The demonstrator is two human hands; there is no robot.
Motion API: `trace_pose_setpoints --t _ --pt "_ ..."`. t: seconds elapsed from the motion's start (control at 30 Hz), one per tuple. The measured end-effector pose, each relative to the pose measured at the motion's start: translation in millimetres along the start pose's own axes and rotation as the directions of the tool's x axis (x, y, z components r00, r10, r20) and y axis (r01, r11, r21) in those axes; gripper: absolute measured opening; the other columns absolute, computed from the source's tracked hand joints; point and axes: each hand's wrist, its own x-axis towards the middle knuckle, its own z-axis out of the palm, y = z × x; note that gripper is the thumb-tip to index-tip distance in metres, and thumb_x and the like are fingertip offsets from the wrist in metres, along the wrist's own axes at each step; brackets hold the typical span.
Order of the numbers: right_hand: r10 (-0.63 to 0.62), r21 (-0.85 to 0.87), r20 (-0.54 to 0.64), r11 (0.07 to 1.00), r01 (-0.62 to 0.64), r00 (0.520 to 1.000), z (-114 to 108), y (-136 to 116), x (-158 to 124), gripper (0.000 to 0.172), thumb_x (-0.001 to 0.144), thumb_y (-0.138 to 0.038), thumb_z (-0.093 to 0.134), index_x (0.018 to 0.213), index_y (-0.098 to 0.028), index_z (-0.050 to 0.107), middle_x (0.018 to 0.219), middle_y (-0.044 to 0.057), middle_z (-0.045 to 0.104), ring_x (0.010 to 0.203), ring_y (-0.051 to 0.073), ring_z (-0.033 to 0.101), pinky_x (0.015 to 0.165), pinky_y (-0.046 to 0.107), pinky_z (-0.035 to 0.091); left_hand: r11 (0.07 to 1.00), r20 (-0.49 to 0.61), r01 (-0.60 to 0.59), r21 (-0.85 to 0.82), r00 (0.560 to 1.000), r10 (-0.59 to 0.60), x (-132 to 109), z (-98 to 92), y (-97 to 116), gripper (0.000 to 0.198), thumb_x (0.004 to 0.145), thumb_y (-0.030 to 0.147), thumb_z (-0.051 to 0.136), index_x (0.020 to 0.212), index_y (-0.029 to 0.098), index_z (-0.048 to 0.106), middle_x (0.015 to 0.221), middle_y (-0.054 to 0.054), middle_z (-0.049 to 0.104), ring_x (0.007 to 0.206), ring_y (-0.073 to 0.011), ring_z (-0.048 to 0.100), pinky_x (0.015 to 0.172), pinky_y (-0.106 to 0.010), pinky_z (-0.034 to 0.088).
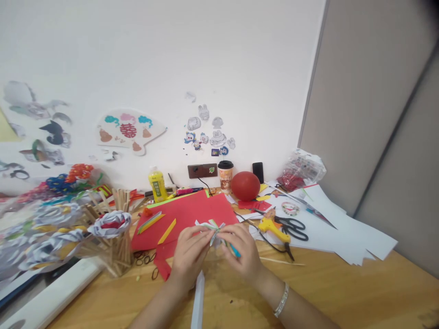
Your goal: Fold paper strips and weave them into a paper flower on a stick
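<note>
Honestly, plain white wall (254, 50) across the back, dotted with small paper cutouts (218, 138), plus a grey panel (370, 105) closing off the right side. Below that, a wooden table (336, 292), pretty cluttered toward the wall. Large red paper sheet (192, 208) lying flat behind the hands, with cut white paper (308, 224) spread off to the right. Left hand (190, 249) and right hand (245, 250) over the middle of the table, fingertips close together, each pinching the same little bunch of folded paper strips (209, 225) between them. Probably best to pin the crossing point with one hand, tweak single strips with the other, and go easy on the pressure to avoid crushing the fanned ends. Black-handled scissors (297, 228) just past a yellow glue gun (270, 226) to the right; worth steering the right wrist clear of a possibly hot nozzle. White paper strip (198, 301) below the left hand, and a tiny teal bit (235, 250) by the right fingers; can't tell if loose or part of the bunch.
</note>
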Motion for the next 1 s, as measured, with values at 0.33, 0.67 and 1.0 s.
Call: trace_pose_setpoints --t 0.33,0.67,1.0 --pt "0.063 -0.035 -0.042 0.997 -0.065 0.997 8.9 0.0 -0.4 0.018 0.081 -0.017 0.045 0.094 -0.021 0.057 0.086 0.005 0.062 0.081 0.018 0.053 0.074 0.035 0.043 0.975 0.057 0.219 -0.031 0.974 -0.217 -2.4 3.7 4.4 0.01 0.076 0.026 0.057 0.082 0.021 0.064 0.074 -0.003 0.067 0.082 -0.019 0.058 0.076 -0.036 0.045" --pt "0.308 0.194 0.154 0.922 -0.335 0.939 -0.3 4.6 11.1 0.008 0.074 -0.013 0.053 0.078 -0.019 0.056 0.078 0.001 0.058 0.076 0.014 0.053 0.066 0.024 0.043 0.962 0.249 0.269 -0.053 0.936 -0.248 6.8 1.8 6.7 0.012 0.076 0.029 0.056 0.069 0.019 0.055 0.071 -0.003 0.059 0.074 -0.0168 0.052 0.069 -0.031 0.041" --pt "0.431 0.355 0.449 0.718 -0.599 0.783 -12.7 15.2 14.5 0.007 0.07 -0.022 0.06 0.074 -0.018 0.057 0.069 -0.003 0.057 0.064 0.011 0.053 0.056 0.021 0.041 0.57 0.559 0.762 -0.309 0.63 -0.539 2.6 10.6 6.2 0.021 0.071 0.037 0.057 0.066 0.016 0.055 0.064 0.001 0.056 0.063 -0.0134 0.051 0.06 -0.022 0.039"
